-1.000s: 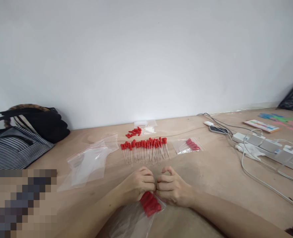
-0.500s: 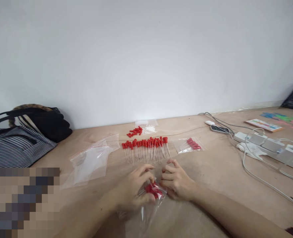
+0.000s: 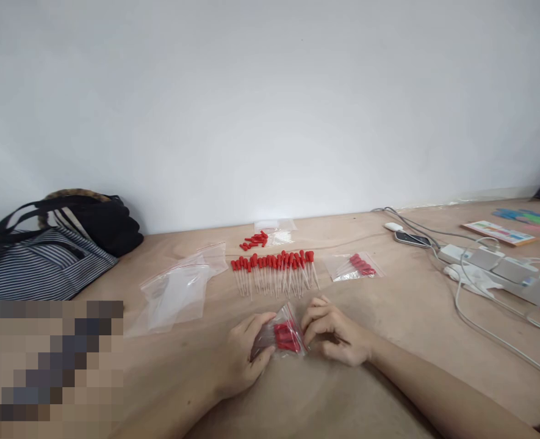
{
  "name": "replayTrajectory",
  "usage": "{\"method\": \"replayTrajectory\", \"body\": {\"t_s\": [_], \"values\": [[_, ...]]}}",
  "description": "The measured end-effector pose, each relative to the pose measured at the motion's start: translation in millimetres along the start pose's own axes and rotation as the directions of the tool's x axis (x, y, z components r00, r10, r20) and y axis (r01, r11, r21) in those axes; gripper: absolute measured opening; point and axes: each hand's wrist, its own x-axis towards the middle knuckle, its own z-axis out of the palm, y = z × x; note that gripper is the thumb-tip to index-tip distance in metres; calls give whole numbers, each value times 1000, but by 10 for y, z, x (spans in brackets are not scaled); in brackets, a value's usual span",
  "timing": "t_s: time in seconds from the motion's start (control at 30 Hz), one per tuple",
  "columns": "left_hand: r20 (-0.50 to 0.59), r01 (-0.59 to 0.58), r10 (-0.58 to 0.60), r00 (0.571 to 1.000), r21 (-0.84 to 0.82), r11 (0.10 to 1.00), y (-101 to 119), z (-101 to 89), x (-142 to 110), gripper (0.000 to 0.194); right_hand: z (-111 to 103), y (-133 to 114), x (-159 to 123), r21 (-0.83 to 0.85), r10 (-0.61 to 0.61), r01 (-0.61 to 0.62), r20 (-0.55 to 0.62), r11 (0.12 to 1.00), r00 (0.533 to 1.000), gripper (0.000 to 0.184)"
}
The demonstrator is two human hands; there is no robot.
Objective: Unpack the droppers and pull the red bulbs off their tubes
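1. Our left hand [image 3: 242, 353] has thumb and fingers clamped on the bag [image 3: 284, 332], nearer us than the droppers [image 3: 274, 274].
2. Our right hand [image 3: 338, 334] curls beside it, thumb and fingers apart; contact is unclear.
3. Squeezing hard could poke tips through the plastic; an unsealed zip could spill the contents.

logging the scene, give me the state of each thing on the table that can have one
left hand: curled round one side of the near bag
right hand: fingers curled, at the bag's other side
near zip bag: filled, red bulbs inside
right zip bag: filled, lying flat
left zip bags: empty, overlapping
red-bulb droppers: unbagged, in a row
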Motion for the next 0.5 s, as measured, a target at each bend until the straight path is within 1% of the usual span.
{"method": "replayTrajectory", "body": {"t_s": [0.07, 0.17, 0.23, 0.3, 0.33, 0.43, 0.5], "values": [[-6, -22, 22, 1000, 2, 1000, -30, 18, 2, 40, -2, 7, 10, 50, 14, -16, 26, 999, 1000, 16], [-2, -40, 40, 999, 1, 999, -74, 37, -7, 35, 42, 4, 29, 42, 73, -75, 46, 996, 996, 16], [-14, -33, 33, 999, -8, 999, -94, 43, -13, 33, 91, -10, 37, 27, 140, -140, 15, 990, 990, 12], [-28, -33, 33, 999, -16, 999, -104, 43, -16, 34, 151, -25, 43, 83, 225, -222, -29, 972, 974, 7], [-31, -34, 33, 999, -19, 999, -105, 42, -16, 34, 181, -31, 48, 140, 271, -263, -40, 955, 962, 10], [-24, -48, 47, 999, -28, 998, -96, 35, -11, 33, 261, -41, 80, 288, 383, -350, -67, 892, 921, 31], [-20, -48, 48, 999, -33, 998, -85, 32, -6, 33, 289, -52, 117, 288, 416, -369, -123, 884, 901, 42]]}}
